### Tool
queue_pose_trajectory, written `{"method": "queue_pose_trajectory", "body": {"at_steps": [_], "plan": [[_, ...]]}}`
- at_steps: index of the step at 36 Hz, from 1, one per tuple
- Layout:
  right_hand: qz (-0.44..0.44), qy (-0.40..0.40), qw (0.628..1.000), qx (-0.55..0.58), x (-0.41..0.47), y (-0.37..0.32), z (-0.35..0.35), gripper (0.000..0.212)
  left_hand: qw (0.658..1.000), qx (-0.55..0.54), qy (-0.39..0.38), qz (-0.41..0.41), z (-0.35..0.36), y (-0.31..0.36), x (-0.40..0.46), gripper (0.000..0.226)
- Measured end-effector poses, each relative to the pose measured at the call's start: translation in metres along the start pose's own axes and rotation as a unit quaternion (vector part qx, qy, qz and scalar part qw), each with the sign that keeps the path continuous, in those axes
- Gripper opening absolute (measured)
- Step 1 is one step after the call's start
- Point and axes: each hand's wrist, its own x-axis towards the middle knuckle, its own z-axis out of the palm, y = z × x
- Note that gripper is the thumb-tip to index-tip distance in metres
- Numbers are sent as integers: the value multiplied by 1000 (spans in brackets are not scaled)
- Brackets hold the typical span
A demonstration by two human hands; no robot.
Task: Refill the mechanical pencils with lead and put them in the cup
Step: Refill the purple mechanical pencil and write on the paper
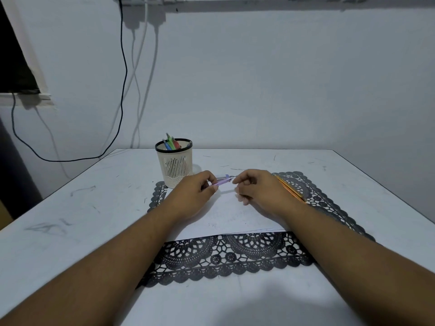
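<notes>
Frame centre: left hand (193, 194) grips a purple mechanical pencil (222, 182); right hand (259, 188) pinches at its far tip, contents too small to tell. Cup (174, 164) holding pencils stands upper left on the surface (353, 184).

Cream slotted plastic cup (174, 165) centre-left of frame, on white table (329, 175), at far-left corner of black lace placemat (235, 257). Green, blue, red pencils (171, 144) inside cup. White paper sheet (226, 217) on placemat. Orange pencils (290, 189) right of sheet.
</notes>
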Motion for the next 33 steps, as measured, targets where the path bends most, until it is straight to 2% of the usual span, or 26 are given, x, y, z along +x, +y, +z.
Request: {"method": "queue_pose_trajectory", "body": {"at_steps": [4,9,16,23,33], "plan": [[8,6,994,110,2,-6,-4,13,1000,25,-1,5,0,0,0,6],[6,22,984,176,2,-9,-5,15,999,34,-9,11,0,1,-1,6],[-4,25,988,151,0,-9,-2,19,999,41,-15,20,0,1,-1,5],[-33,64,990,122,1,-10,-4,18,999,45,-10,17,0,2,-2,6],[-28,23,991,127,-1,-12,-1,20,998,42,-15,37,0,4,-3,6]]}}
